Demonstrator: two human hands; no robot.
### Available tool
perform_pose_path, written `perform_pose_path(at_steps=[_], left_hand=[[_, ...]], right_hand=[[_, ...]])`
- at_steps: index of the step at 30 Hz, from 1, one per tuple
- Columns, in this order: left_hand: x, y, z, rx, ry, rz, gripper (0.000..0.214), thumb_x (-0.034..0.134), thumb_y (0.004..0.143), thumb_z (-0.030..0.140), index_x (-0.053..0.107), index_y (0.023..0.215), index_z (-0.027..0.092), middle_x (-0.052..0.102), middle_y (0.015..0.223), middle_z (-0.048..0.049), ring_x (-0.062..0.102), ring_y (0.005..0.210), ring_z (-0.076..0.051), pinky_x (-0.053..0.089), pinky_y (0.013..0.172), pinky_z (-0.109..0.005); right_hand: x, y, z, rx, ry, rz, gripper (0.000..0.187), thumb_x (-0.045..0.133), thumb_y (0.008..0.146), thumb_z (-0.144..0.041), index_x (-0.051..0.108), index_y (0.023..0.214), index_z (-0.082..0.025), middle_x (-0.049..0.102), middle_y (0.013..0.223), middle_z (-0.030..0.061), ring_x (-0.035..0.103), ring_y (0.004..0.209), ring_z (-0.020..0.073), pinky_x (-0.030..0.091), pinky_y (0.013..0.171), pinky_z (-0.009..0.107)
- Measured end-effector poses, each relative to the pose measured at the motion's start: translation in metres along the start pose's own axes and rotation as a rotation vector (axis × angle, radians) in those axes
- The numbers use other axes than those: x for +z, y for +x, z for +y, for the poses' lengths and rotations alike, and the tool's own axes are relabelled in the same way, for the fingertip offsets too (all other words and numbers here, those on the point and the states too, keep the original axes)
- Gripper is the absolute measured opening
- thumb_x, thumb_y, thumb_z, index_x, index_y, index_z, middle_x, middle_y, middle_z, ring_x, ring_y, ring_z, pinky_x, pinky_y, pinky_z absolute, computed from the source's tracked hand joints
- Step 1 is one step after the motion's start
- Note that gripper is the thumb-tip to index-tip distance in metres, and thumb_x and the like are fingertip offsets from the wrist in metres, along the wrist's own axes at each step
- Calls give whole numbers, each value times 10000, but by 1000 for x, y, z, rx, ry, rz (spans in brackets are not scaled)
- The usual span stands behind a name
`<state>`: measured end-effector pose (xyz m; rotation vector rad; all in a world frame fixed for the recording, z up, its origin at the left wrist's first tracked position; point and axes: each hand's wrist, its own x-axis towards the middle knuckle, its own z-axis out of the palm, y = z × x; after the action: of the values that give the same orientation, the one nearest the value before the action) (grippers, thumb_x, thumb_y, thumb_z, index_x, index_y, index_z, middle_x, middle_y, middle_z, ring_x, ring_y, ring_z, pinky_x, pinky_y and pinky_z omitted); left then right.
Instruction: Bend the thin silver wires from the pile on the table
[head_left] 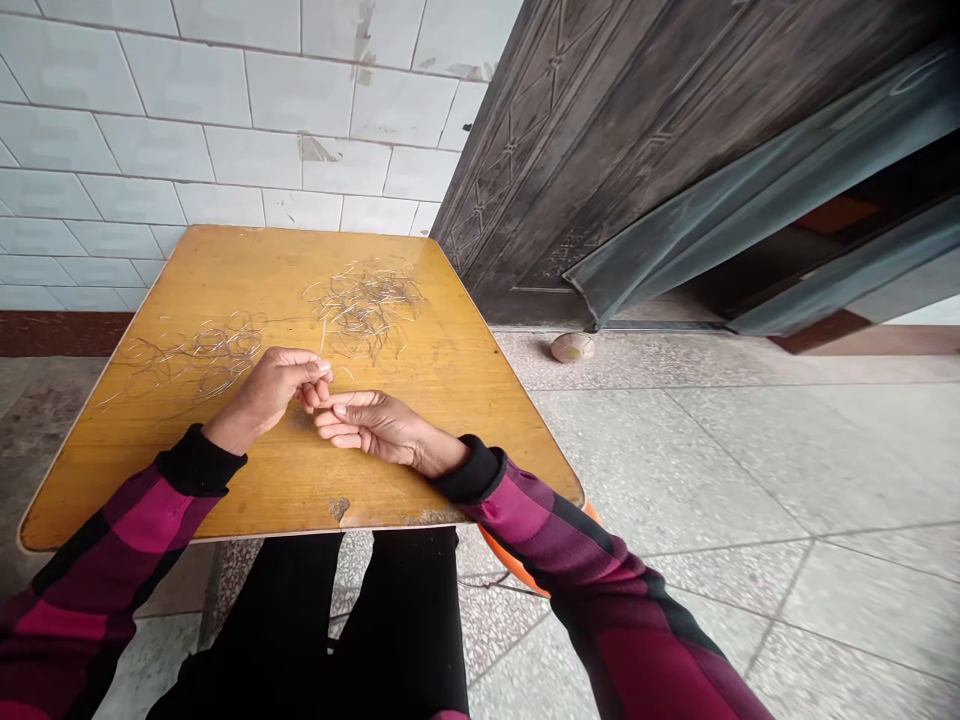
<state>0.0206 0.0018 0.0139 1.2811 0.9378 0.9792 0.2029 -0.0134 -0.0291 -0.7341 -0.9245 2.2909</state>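
Tabletop: yellow-brown wood grain with a pale edging [465, 370], left of centre in the frame; its finish is chipped along the near edge.
Wall: white tiles [217, 80] across the upper left, stained in spots.
Doorway: dark carved door [585, 150] at upper right, with a grey-green curtain [675, 220] beside it.
Floor: speckled grey slabs [735, 450] at right; a pale rounded object [572, 347] sits near the door.
Right heap: thin, tangled, wire-like strands [367, 300], dark and silvery, above the frame's centre.
Left heap: looser curls of similar strands [217, 350], left of centre.
Left hand: thumb and forefinger pinched [319, 372] on a thin pale strand [323, 333], which stands up just left of the right heap.
Right hand: fingers loosely curled [367, 425], just beside the left; cannot tell whether it grips a strand.
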Motion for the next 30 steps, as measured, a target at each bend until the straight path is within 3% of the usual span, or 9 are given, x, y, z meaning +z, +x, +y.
perform_pose_path(at_steps=[7, 15, 25, 28, 30], left_hand=[[-1, 1, 1, -19, 51, -34, 192, 636, 750, 213, 633, 584, 116, 615, 515, -22, 517, 398, -82, 416, 413, -200], [6, 0, -4, -64, 77, -65, 237, 623, 748, 235, 614, 543, 116, 582, 474, -15, 504, 390, -83, 399, 393, -195], [13, 3, -12, -69, 94, 12, 199, 604, 755, 195, 620, 568, 126, 564, 472, 7, 483, 405, -71, 379, 416, -186], [9, 5, -13, -71, 91, 14, 195, 614, 754, 198, 617, 574, 125, 585, 494, -4, 493, 409, -76, 386, 423, -196], [6, 6, -14, -73, 79, 15, 192, 624, 751, 199, 617, 576, 121, 598, 506, -14, 494, 407, -78, 387, 425, -202]], right_hand=[[-1, 0, 4, 94, -110, -45, 308, 823, 721, -325, 745, 954, -140, 761, 822, 51, 719, 642, 116, 562, 535, 160], [3, 4, 6, 119, -108, 48, 159, 761, 800, -237, 729, 897, -115, 757, 827, 63, 728, 713, 115, 589, 664, 200], [15, 3, 16, 157, 45, 86, 100, 671, 878, -187, 726, 917, -113, 757, 841, 71, 731, 765, 113, 593, 704, 188], [8, 1, 7, 159, -33, 68, 154, 708, 848, -206, 707, 966, -108, 755, 861, 79, 731, 772, 122, 592, 668, 183], [-1, -3, -7, 148, -195, 35, 306, 751, 806, -225, 672, 1082, -121, 753, 869, 77, 729, 734, 133, 592, 619, 199]])
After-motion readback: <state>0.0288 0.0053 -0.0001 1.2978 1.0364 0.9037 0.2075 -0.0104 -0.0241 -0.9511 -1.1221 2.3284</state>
